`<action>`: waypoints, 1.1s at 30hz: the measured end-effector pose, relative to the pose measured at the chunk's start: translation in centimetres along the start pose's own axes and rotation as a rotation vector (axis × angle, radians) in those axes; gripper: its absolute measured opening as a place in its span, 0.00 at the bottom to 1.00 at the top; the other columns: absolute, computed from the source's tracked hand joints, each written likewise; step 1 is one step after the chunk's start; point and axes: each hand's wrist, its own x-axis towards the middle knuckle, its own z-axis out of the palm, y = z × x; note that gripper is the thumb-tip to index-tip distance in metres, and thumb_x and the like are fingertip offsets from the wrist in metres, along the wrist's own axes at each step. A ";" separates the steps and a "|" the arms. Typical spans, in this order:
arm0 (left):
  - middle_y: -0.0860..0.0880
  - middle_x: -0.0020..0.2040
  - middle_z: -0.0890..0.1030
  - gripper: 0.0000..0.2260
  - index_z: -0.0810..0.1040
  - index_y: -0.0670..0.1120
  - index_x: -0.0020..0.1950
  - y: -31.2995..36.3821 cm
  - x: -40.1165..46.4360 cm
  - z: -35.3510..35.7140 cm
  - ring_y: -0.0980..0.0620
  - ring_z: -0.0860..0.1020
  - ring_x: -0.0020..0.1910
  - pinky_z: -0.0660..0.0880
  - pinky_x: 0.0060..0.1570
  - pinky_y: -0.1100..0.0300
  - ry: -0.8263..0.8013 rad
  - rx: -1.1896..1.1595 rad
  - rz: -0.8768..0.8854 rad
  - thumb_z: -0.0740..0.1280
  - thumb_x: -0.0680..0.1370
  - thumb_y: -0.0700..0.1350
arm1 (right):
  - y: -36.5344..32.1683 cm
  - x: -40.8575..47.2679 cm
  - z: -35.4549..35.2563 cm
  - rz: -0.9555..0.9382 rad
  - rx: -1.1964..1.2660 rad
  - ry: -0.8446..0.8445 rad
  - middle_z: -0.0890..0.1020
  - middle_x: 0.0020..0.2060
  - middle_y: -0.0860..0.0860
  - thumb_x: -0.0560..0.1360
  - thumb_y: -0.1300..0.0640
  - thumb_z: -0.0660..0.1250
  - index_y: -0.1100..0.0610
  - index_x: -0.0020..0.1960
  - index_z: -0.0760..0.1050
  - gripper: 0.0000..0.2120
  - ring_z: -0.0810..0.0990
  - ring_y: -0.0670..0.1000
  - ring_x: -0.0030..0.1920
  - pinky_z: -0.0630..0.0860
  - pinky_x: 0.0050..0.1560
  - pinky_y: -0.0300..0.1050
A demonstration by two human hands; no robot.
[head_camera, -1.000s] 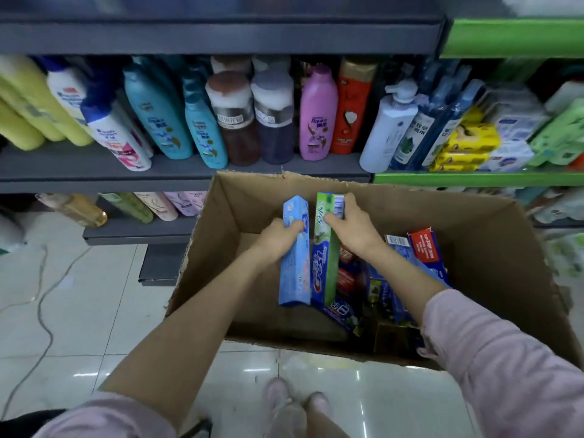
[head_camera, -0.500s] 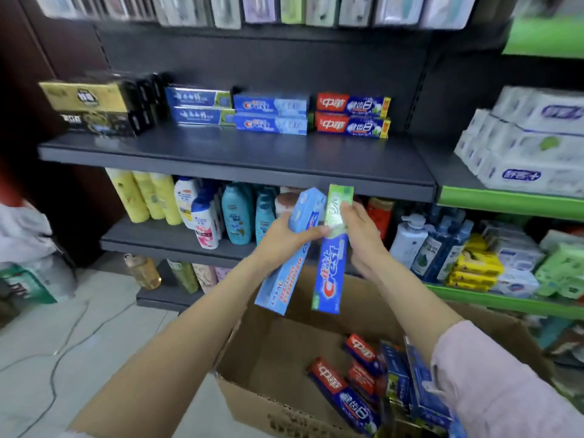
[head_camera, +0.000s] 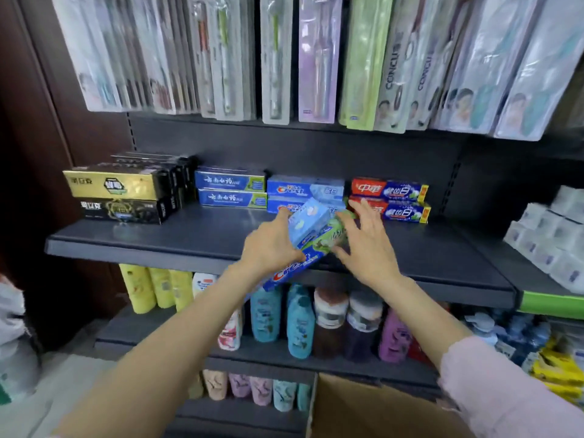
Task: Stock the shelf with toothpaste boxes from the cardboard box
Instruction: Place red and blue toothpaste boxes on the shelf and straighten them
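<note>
Toothpaste boxes, two in hand: a light blue box (head_camera: 308,221) lying on a blue-and-green Crest box (head_camera: 303,259), both tilted, their far ends over the front part of the dark grey shelf (head_camera: 164,235). Left hand (head_camera: 271,245) grips the pair from the 9 o'clock side, fingers curled round the edges. Right hand (head_camera: 368,248) at 3 o'clock of the pair, fingers spread and straight, fingertips against the green end; actual contact is blurred. Stocked at the shelf's rear, 12 o'clock of the hands: stacked Crest boxes (head_camera: 305,188), red-and-blue boxes (head_camera: 390,199) just beside them, blue boxes (head_camera: 230,190), black-and-gold boxes (head_camera: 121,192). Cardboard box (head_camera: 373,409) at 6 o'clock, bottom edge of view. Toothbrush packs (head_camera: 275,58) hang above; shampoo bottles (head_camera: 300,324) stand below.
</note>
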 end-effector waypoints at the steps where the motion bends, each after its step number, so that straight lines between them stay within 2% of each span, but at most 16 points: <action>1: 0.44 0.53 0.80 0.30 0.63 0.47 0.65 -0.4 1.4 -0.6 0.41 0.78 0.51 0.70 0.44 0.54 0.010 0.053 0.032 0.72 0.67 0.47 | -0.1 1.3 0.3 -0.065 -0.123 -0.061 0.62 0.73 0.56 0.73 0.47 0.68 0.58 0.72 0.62 0.33 0.55 0.55 0.75 0.46 0.75 0.51; 3: 0.44 0.53 0.80 0.31 0.62 0.47 0.67 -1.0 4.2 -1.7 0.41 0.78 0.51 0.71 0.44 0.54 0.022 0.142 0.093 0.71 0.68 0.46 | -0.5 3.9 0.6 -0.098 -0.215 -0.124 0.69 0.69 0.52 0.72 0.40 0.66 0.56 0.69 0.65 0.31 0.61 0.52 0.73 0.43 0.75 0.50; 4: 0.44 0.52 0.80 0.30 0.62 0.47 0.66 -1.2 5.3 -2.0 0.40 0.78 0.50 0.71 0.42 0.54 0.036 0.178 0.116 0.71 0.69 0.46 | -0.6 5.1 0.6 -0.094 -0.209 -0.131 0.72 0.65 0.51 0.73 0.40 0.65 0.55 0.67 0.67 0.29 0.66 0.52 0.69 0.46 0.74 0.49; 5: 0.43 0.51 0.80 0.28 0.62 0.47 0.65 -1.5 6.5 -2.3 0.40 0.78 0.48 0.69 0.40 0.55 0.056 0.198 0.130 0.71 0.69 0.45 | -0.8 6.4 0.7 -0.083 -0.165 -0.132 0.74 0.61 0.51 0.73 0.41 0.64 0.55 0.65 0.68 0.26 0.69 0.53 0.65 0.53 0.72 0.47; 6: 0.44 0.51 0.80 0.27 0.62 0.47 0.64 -1.7 7.6 -2.5 0.40 0.77 0.46 0.68 0.39 0.55 0.076 0.204 0.133 0.70 0.70 0.44 | -0.9 7.5 0.9 -0.057 -0.094 -0.134 0.74 0.58 0.52 0.74 0.44 0.64 0.55 0.65 0.69 0.24 0.70 0.54 0.61 0.60 0.66 0.46; 8: 0.44 0.51 0.78 0.25 0.62 0.47 0.64 -2.0 9.4 -2.6 0.40 0.76 0.47 0.67 0.39 0.55 0.116 0.175 0.117 0.69 0.71 0.43 | -1.1 9.5 1.7 0.014 0.038 -0.101 0.74 0.56 0.54 0.75 0.49 0.66 0.56 0.65 0.70 0.21 0.69 0.54 0.58 0.65 0.57 0.45; 11: 0.45 0.57 0.70 0.25 0.63 0.48 0.64 -2.7 11.5 -2.1 0.40 0.76 0.51 0.69 0.40 0.53 0.139 0.096 0.097 0.70 0.71 0.44 | -0.8 12.3 3.4 0.115 0.092 -0.037 0.73 0.57 0.55 0.76 0.54 0.65 0.57 0.67 0.70 0.21 0.68 0.55 0.60 0.65 0.60 0.44; 14: 0.45 0.60 0.67 0.26 0.63 0.50 0.66 -3.7 13.4 -1.4 0.41 0.76 0.52 0.69 0.40 0.54 0.082 0.109 0.093 0.71 0.72 0.47 | 0.3 15.1 5.2 0.152 0.061 -0.075 0.72 0.59 0.56 0.77 0.56 0.64 0.59 0.69 0.69 0.21 0.68 0.57 0.62 0.65 0.64 0.46; 19: 0.46 0.57 0.70 0.26 0.67 0.50 0.65 -5.1 16.3 -1.7 0.42 0.76 0.53 0.71 0.43 0.52 0.085 0.106 0.083 0.73 0.70 0.46 | 2.2 17.7 7.9 0.279 -0.048 -0.074 0.66 0.67 0.55 0.79 0.54 0.62 0.53 0.69 0.70 0.19 0.65 0.57 0.67 0.65 0.66 0.49; 22: 0.46 0.56 0.74 0.29 0.65 0.49 0.63 -5.8 17.2 -1.6 0.43 0.77 0.53 0.74 0.45 0.51 0.100 -0.001 0.056 0.75 0.67 0.46 | 2.2 16.9 9.4 0.283 -0.182 -0.090 0.68 0.64 0.54 0.80 0.52 0.59 0.52 0.68 0.71 0.18 0.65 0.56 0.66 0.67 0.63 0.48; 25: 0.48 0.50 0.78 0.29 0.64 0.48 0.58 -6.2 17.4 -1.4 0.46 0.77 0.47 0.73 0.40 0.53 0.047 -0.060 0.038 0.77 0.66 0.50 | 2.0 16.3 10.1 0.260 -0.199 -0.074 0.68 0.63 0.54 0.77 0.59 0.62 0.55 0.68 0.70 0.19 0.66 0.55 0.65 0.67 0.63 0.48; 27: 0.49 0.50 0.78 0.27 0.67 0.48 0.57 -6.4 17.5 -1.2 0.47 0.76 0.48 0.72 0.41 0.55 0.017 -0.078 0.051 0.77 0.66 0.53 | 1.5 16.0 10.0 0.247 -0.029 -0.005 0.69 0.62 0.55 0.77 0.60 0.62 0.58 0.67 0.72 0.18 0.67 0.56 0.64 0.67 0.64 0.47; 29: 0.51 0.48 0.78 0.22 0.70 0.47 0.56 -6.2 17.5 -0.8 0.51 0.77 0.46 0.73 0.42 0.57 0.024 -0.219 0.080 0.75 0.68 0.52 | 0.5 15.6 9.6 0.307 0.361 0.039 0.72 0.60 0.57 0.79 0.58 0.60 0.61 0.64 0.73 0.15 0.70 0.55 0.62 0.66 0.64 0.46; 31: 0.52 0.42 0.77 0.12 0.74 0.46 0.51 -5.6 17.4 -0.6 0.54 0.75 0.39 0.71 0.37 0.63 0.034 -0.483 0.059 0.72 0.73 0.50 | -1.1 15.0 8.8 0.415 0.873 -0.081 0.77 0.57 0.58 0.82 0.57 0.55 0.59 0.59 0.75 0.12 0.76 0.54 0.58 0.70 0.60 0.48; 33: 0.48 0.38 0.80 0.09 0.76 0.45 0.45 -4.8 17.2 -0.6 0.52 0.77 0.36 0.73 0.38 0.61 -0.042 -0.821 -0.055 0.68 0.76 0.50 | -2.6 14.2 8.1 0.482 1.202 -0.268 0.81 0.51 0.54 0.82 0.55 0.53 0.54 0.54 0.75 0.11 0.79 0.50 0.51 0.75 0.53 0.45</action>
